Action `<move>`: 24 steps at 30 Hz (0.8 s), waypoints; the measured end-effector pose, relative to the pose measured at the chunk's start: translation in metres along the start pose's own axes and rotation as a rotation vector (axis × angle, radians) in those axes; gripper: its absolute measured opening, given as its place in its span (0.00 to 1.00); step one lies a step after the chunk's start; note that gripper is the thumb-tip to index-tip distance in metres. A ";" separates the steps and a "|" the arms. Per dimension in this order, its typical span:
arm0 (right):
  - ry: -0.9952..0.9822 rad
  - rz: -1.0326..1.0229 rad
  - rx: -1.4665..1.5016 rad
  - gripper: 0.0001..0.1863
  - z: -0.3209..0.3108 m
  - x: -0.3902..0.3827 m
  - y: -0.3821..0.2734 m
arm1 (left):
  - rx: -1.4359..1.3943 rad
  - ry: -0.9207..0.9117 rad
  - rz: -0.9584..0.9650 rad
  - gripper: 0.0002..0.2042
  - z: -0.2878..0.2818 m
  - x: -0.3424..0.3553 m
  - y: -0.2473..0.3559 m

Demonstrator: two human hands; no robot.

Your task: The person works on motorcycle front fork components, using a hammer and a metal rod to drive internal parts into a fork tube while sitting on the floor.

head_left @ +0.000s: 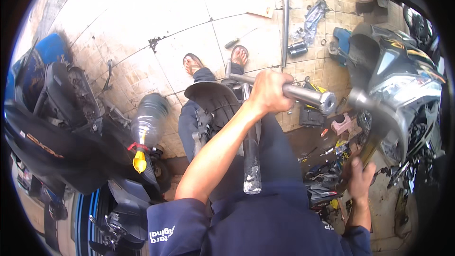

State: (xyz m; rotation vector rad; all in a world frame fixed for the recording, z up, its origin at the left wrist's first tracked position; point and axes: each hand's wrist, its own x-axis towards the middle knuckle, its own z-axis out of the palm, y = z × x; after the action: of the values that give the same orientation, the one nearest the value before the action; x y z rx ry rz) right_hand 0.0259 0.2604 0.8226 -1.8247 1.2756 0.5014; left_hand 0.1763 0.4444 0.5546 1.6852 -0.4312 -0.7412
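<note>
My left hand [270,92] is wrapped round a thick metal tube [310,96], whose open, round end points right. Beneath that hand, over my lap, is a metal assembly with a dark upright pipe [252,166] and a black curved guard [211,92]; how they join the tube is partly hidden by my hand and forearm. Off to the right, my right hand [359,178] grips the handle of a hammer [361,99]. Its steel head is raised just right of the tube's end, apart from it in the picture, and the handle is blurred.
A motorcycle front [398,85] stands at the right, dark motorcycle bodywork [61,147] at the left. Beside my left leg is a clear plastic bottle [150,118] with a yellow cap. A long metal pipe [285,28] lies on the tiled floor; several loose parts and tools [332,161] lie to the right.
</note>
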 end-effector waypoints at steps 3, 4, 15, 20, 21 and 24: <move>-0.020 0.028 0.356 0.15 0.004 0.021 -0.025 | -0.011 -0.031 -0.008 0.05 -0.007 -0.010 0.002; -0.054 -0.003 0.390 0.16 0.007 0.025 -0.028 | -0.039 -0.016 0.024 0.04 -0.010 -0.009 0.001; -0.162 -0.041 0.297 0.17 0.034 0.052 -0.022 | -0.177 0.130 0.200 0.10 -0.107 -0.025 0.011; -0.204 -0.056 0.106 0.17 0.057 0.077 -0.023 | -0.270 0.358 0.153 0.12 -0.157 -0.063 -0.007; -0.208 -0.061 0.085 0.16 0.061 0.082 -0.025 | -0.248 0.412 0.163 0.12 -0.158 -0.070 -0.013; -0.215 -0.042 0.029 0.14 0.071 0.093 -0.035 | -0.170 0.372 0.182 0.14 -0.166 -0.089 -0.032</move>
State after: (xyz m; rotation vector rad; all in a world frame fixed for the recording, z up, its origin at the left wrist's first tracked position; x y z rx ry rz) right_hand 0.1044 0.2696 0.7292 -1.7193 1.0914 0.6345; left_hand 0.2203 0.6297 0.5639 1.5559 -0.2467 -0.3112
